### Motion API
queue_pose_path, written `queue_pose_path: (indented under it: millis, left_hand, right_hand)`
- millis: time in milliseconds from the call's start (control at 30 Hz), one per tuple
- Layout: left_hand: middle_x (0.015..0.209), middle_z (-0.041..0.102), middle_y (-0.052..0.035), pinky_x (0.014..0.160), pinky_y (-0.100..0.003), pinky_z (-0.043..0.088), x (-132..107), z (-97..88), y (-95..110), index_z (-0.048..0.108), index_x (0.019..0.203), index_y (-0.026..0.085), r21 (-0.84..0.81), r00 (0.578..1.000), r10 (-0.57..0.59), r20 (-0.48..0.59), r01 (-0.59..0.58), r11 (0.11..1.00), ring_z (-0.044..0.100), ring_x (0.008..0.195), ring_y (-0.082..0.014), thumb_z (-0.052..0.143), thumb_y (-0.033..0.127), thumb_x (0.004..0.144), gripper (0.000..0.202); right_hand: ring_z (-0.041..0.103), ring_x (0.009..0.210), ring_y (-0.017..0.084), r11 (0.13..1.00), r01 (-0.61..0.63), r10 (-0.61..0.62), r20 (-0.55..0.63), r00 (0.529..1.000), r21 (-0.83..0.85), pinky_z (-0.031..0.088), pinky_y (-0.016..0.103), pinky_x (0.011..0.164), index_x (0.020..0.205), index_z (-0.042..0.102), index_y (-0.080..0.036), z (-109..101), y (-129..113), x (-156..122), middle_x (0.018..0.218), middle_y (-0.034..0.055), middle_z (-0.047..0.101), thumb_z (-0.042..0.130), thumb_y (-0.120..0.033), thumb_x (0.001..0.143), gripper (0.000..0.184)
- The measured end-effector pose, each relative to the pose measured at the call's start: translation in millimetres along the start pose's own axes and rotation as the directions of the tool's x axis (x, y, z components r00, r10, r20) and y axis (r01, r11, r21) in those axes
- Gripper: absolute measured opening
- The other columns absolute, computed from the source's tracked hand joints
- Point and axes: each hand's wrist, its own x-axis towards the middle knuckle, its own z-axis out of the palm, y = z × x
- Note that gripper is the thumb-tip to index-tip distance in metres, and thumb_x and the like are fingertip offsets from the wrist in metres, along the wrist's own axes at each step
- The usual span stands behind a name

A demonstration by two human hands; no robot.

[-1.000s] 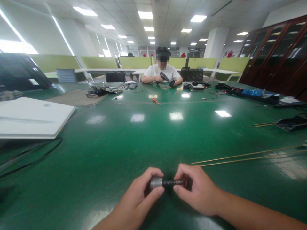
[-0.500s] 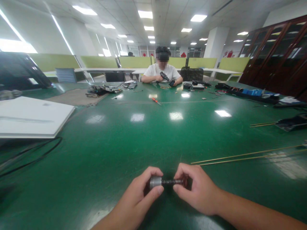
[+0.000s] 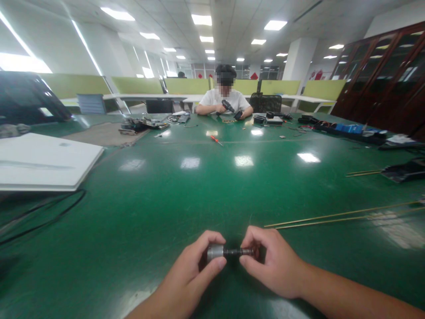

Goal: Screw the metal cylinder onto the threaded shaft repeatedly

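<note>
Near the table's front edge, my two hands hold a metal part with a silver cylinder [image 3: 216, 252] at its left end and a thin dark shaft [image 3: 232, 252] running right. My left hand [image 3: 195, 261] is closed around the cylinder, thumb below and fingers above. The fingers and thumb of my right hand [image 3: 274, 261] pinch the shaft's right end, where a reddish-brown portion shows partly between them. The part lies level, close to the green tabletop [image 3: 172, 195]. What sits inside the right palm is hidden.
Long thin brass-coloured rods [image 3: 332, 219] lie at the right. A white board [image 3: 46, 161] and black cable [image 3: 66, 212] are at the left. Farther off lie an orange screwdriver [image 3: 215, 140] and electronic parts [image 3: 141, 124]. Across the table a person [image 3: 209, 99] holds a power drill [image 3: 227, 105].
</note>
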Motion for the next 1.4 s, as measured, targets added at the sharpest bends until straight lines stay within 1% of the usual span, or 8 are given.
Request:
queue_pose_path:
  millis: [267, 433, 867, 1267, 1400]
  left_hand:
    - [0.093, 0.060, 0.0023, 0.076, -0.025, 0.042, -0.6, -1.0, 0.0, 0.058, 0.112, 0.027, 0.004, 1.000, -0.001, -0.009, 0.001, 1.000, 0.057, 0.084, -0.0183, 0.053, 0.038, 0.100, 0.017]
    - [0.093, 0.060, 0.0028, 0.075, -0.024, 0.041, 0.3, -1.0, -0.8, 0.057, 0.112, 0.028, 0.007, 1.000, -0.001, -0.005, 0.001, 1.000, 0.056, 0.083, -0.0177, 0.054, 0.038, 0.100, 0.016]
    - [0.093, 0.059, 0.0032, 0.075, -0.024, 0.040, -0.7, -0.7, -0.5, 0.057, 0.113, 0.028, -0.016, 1.000, -0.014, -0.003, 0.014, 1.000, 0.054, 0.082, -0.0172, 0.053, 0.038, 0.101, 0.016]
    - [0.091, 0.058, 0.0031, 0.075, -0.025, 0.040, 1.5, -2.0, 0.0, 0.058, 0.110, 0.027, -0.027, 1.000, -0.018, -0.013, 0.017, 0.999, 0.054, 0.082, -0.0180, 0.054, 0.042, 0.099, 0.019]
    - [0.092, 0.058, 0.0036, 0.076, -0.025, 0.040, 1.7, -2.0, 0.1, 0.058, 0.111, 0.028, -0.036, 1.000, -0.022, -0.015, 0.021, 0.999, 0.055, 0.083, -0.0178, 0.054, 0.039, 0.100, 0.017]
  right_hand:
    - [0.053, 0.058, 0.012, 1.000, 0.001, -0.001, 0.000, 1.000, 0.014, 0.039, 0.022, 0.055, 0.075, 0.059, -0.020, -0.5, 1.4, 0.8, 0.064, -0.0037, 0.059, 0.066, -0.014, 0.075, 0.009]
    - [0.054, 0.059, 0.013, 1.000, -0.006, 0.007, -0.017, 1.000, 0.013, 0.040, 0.022, 0.056, 0.074, 0.059, -0.019, -0.3, 0.7, 1.2, 0.064, -0.0035, 0.058, 0.066, -0.013, 0.075, 0.010]
    - [0.053, 0.058, 0.012, 1.000, -0.009, 0.009, -0.016, 1.000, 0.026, 0.040, 0.022, 0.056, 0.074, 0.058, -0.019, -1.3, 0.0, 0.6, 0.064, -0.0037, 0.058, 0.065, -0.011, 0.075, 0.011]
    - [0.052, 0.057, 0.012, 0.998, -0.030, 0.030, -0.008, 1.000, 0.061, 0.039, 0.022, 0.056, 0.075, 0.058, -0.019, -0.7, 2.7, 0.7, 0.063, -0.0038, 0.056, 0.065, -0.013, 0.076, 0.009]
    - [0.052, 0.057, 0.012, 0.997, -0.034, 0.035, -0.008, 0.999, 0.069, 0.039, 0.022, 0.055, 0.074, 0.057, -0.019, -0.9, 4.4, 1.1, 0.063, -0.0039, 0.056, 0.064, -0.013, 0.076, 0.010]
